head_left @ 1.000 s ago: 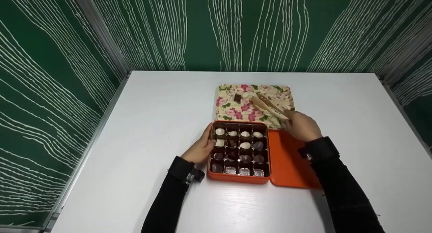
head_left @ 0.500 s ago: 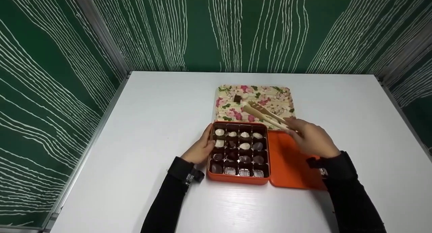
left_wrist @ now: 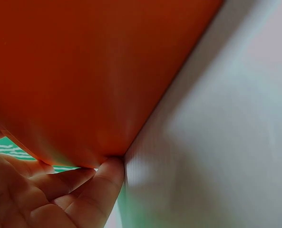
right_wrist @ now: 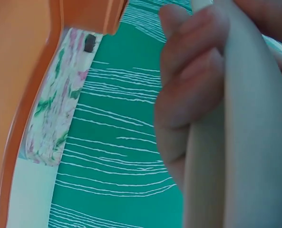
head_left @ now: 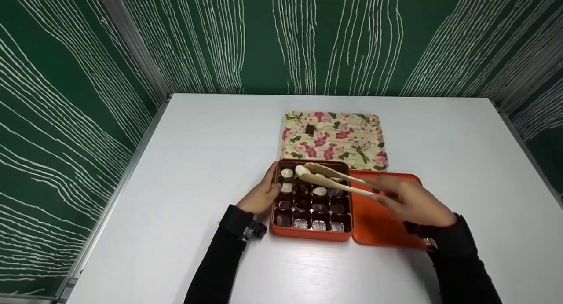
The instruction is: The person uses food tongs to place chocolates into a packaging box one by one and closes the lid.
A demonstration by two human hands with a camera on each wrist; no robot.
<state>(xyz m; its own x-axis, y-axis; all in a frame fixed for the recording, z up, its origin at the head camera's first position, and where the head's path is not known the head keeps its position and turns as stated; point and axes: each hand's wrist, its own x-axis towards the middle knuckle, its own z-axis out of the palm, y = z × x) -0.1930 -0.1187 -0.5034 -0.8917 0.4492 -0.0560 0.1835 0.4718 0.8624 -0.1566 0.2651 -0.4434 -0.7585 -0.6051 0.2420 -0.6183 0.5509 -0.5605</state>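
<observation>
In the head view my right hand [head_left: 411, 198] grips wooden tongs [head_left: 338, 187] at their handle end. A white oval chocolate [head_left: 302, 170] sits between the tong tips, above the back row of an orange chocolate box [head_left: 310, 235]. White and dark chocolates fill most of the box's compartments. My left hand [head_left: 259, 196] holds the box's left wall, thumb at the rim. The left wrist view shows its fingertips [left_wrist: 110, 171] touching the orange side. Up close in the right wrist view, curled fingers [right_wrist: 193, 80] wrap the pale tong handle [right_wrist: 250, 123].
A floral tray [head_left: 352, 141] lies behind the box, bearing a small dark chocolate [head_left: 310, 129] and a pale piece beside it. The orange lid [head_left: 378, 225] lies flat to the right of the box. Green panels with white lines stand behind the white table [head_left: 198, 163].
My right hand has brought the tongs from over the floral tray toward me and left, over the box; the white chocolate now shows between their tips. The left hand and box stay put.
</observation>
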